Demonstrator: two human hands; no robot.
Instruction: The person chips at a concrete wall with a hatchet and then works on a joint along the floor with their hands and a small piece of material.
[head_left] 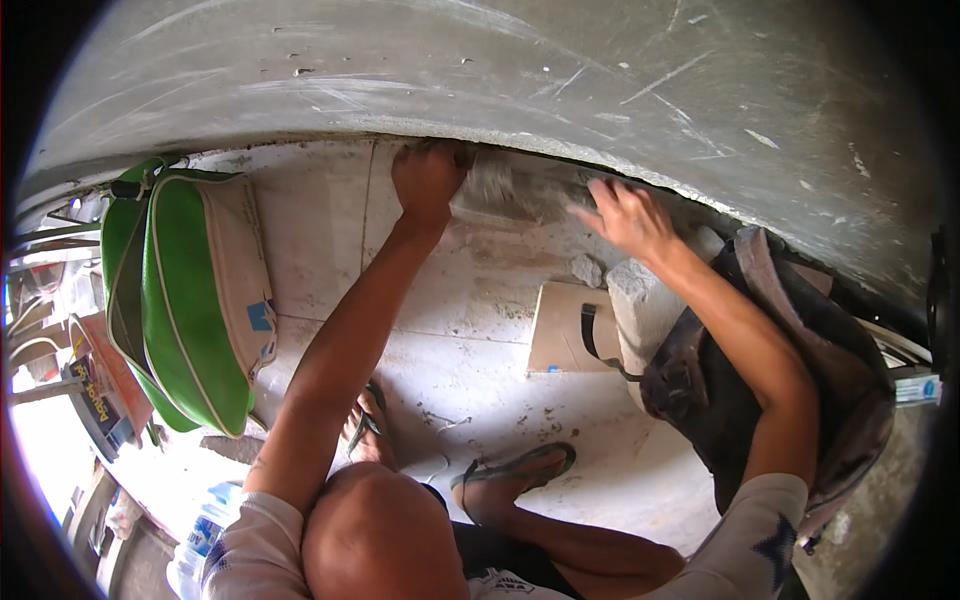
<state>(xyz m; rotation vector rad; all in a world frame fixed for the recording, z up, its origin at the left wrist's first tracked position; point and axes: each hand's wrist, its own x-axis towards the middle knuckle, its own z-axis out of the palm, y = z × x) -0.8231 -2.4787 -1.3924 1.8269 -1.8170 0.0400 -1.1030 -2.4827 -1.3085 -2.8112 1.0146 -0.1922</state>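
Observation:
My left hand (pixel 430 182) is closed at the foot of the grey wall (pixel 480 70). Beside its fingers, a brush with pale bristles (pixel 490 180) is smeared by motion over the dusty floor tiles; its handle is mostly hidden in my grip. To the right, my right hand (pixel 630 218) hovers low by the wall's chipped lower edge. Its fingers are apart and slightly blurred, with nothing seen in them. Below that hand lie a small grey lump (pixel 586 270) and a pale stone-like block (pixel 640 305).
A green and white bag (pixel 185 300) stands at the left. On the right, a dark bag (pixel 720 370) lies under my right forearm, near a tan flat board (pixel 565 330) and a black strap (pixel 590 335). My sandalled feet are on the tiles. A plastic bottle (pixel 200 540) sits lower left.

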